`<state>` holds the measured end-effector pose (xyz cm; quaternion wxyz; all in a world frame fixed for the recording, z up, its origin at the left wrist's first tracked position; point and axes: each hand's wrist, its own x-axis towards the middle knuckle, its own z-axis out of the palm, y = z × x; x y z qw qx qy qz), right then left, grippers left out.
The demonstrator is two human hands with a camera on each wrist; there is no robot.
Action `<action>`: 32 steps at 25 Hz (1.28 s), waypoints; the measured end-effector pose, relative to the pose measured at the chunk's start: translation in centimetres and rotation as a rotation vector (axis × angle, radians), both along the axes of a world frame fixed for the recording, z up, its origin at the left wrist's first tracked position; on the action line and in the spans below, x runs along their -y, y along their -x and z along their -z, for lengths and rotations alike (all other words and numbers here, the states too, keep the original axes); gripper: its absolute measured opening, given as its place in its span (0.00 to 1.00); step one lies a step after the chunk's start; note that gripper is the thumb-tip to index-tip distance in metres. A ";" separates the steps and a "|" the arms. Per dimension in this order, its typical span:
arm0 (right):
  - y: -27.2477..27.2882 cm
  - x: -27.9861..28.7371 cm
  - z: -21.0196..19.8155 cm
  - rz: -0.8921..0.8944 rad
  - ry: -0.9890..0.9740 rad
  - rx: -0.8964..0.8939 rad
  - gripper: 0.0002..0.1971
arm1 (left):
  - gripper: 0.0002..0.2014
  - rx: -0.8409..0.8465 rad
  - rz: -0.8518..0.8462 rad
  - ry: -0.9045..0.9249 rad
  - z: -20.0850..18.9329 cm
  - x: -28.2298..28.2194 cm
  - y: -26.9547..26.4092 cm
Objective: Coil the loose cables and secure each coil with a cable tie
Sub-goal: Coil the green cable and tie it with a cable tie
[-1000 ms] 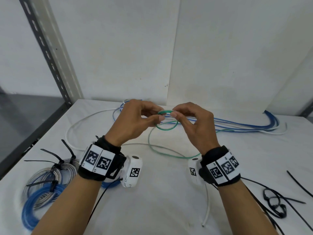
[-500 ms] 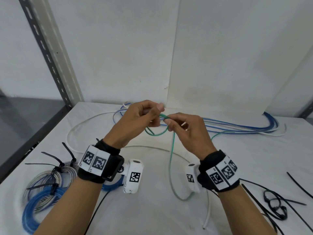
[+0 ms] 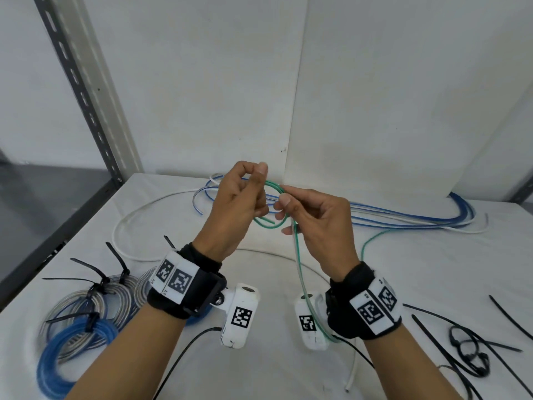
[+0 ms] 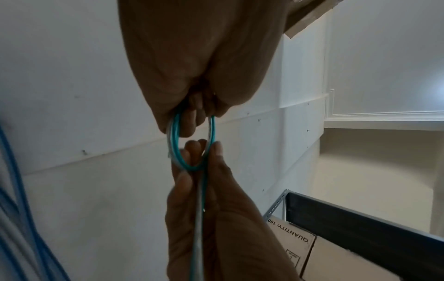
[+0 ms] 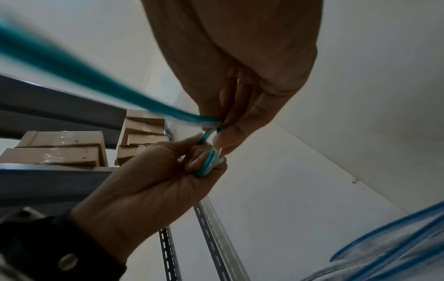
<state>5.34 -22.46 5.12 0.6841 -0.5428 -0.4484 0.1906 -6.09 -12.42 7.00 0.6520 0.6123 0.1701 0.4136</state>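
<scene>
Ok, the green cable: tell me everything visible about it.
The green cable is thin, glossy plastic, green with a pale stripe. Its end is wound into a small loop held above the table, pinched by the left hand and right hand. The rest hangs past the right wrist, then trails right across the table.

Left hand (image 4: pixel 199 62): seen at the top centre of the frame, fingers curled round a small loop.
Thin green-and-clear cable (image 4: pixel 179 150): coiled into a loop at mid-frame, its tail run straight down to the bottom edge.
Right hand (image 4: pixel 223 218): shown at lower centre, the loop's bottom pinched.
Blue cables (image 4: pixel 16 190): blurred along the left edge.
Brown cardboard box (image 4: pixel 300 247): seen at lower right.
</scene>
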 end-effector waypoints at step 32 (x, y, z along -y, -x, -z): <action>-0.3 0.3 -0.4 -0.045 -0.024 -0.060 0.10 | 0.07 0.213 -0.113 0.177 -0.4 1.0 -0.6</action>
